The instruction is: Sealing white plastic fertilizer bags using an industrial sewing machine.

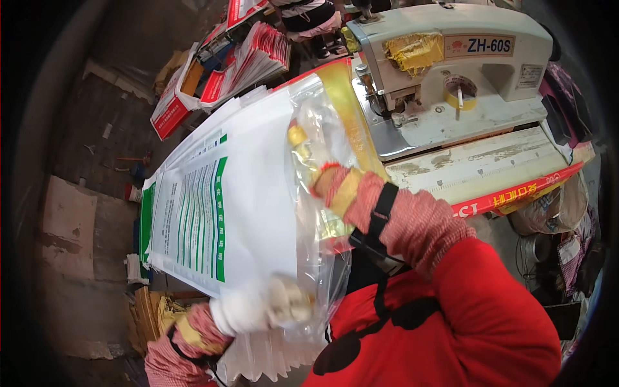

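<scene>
One white sack [232, 200] with green print, held flat across the middle of the view, its far end against the sewing machine [445, 71]. One clear plastic liner [322, 168] bunched along the sack's right edge and spilling past its near corner. Left hand [271, 306], in a white glove, clamped on the sack's near corner together with liner plastic. Right hand [335, 187], in a red and yellow knit glove, pushed into the liner at the sack's right edge; fingers hidden in the plastic, grip impossible to tell. One black strap round the right wrist, red sleeve behind it. Beyond the sack, one cream sewing machine on a worn white table [477, 164], a yellow tape roll [461, 93] on its bed. At upper left, two stacks of red and white sacks [251, 58], one fanned, one flat. Below the left hand, a few more white sack edges [271, 358] in a pile, number unclear. Another person's legs at the top edge.
</scene>
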A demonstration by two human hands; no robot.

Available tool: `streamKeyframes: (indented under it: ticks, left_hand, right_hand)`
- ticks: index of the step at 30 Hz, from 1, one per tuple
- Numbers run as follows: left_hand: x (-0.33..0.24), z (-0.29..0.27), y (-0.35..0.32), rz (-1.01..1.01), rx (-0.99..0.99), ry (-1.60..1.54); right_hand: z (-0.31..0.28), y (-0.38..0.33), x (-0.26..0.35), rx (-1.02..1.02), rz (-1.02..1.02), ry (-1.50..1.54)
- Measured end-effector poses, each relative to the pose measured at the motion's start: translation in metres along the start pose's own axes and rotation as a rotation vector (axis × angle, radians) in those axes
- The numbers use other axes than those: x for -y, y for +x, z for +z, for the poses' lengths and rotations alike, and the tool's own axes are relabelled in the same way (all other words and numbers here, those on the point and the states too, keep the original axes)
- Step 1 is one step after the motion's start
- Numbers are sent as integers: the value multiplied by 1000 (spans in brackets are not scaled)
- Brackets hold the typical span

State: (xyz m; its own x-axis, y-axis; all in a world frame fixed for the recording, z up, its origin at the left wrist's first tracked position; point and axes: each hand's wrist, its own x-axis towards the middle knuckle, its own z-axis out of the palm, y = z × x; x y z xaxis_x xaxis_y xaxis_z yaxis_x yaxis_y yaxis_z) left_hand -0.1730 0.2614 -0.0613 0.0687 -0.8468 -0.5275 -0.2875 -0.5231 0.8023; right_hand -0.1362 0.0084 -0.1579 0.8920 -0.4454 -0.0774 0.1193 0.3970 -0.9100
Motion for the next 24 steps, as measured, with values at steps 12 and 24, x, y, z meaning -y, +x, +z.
streamKeyframes:
  ticks: [12,24]
  left_hand:
    - [-130,-135,180,219,-837,1898]
    - [-100,-138,150,129,-741,1120]
  right_hand:
    - [40,-28,13,445,14,-385]
    - [17,-33,-42,791,-274,-227]
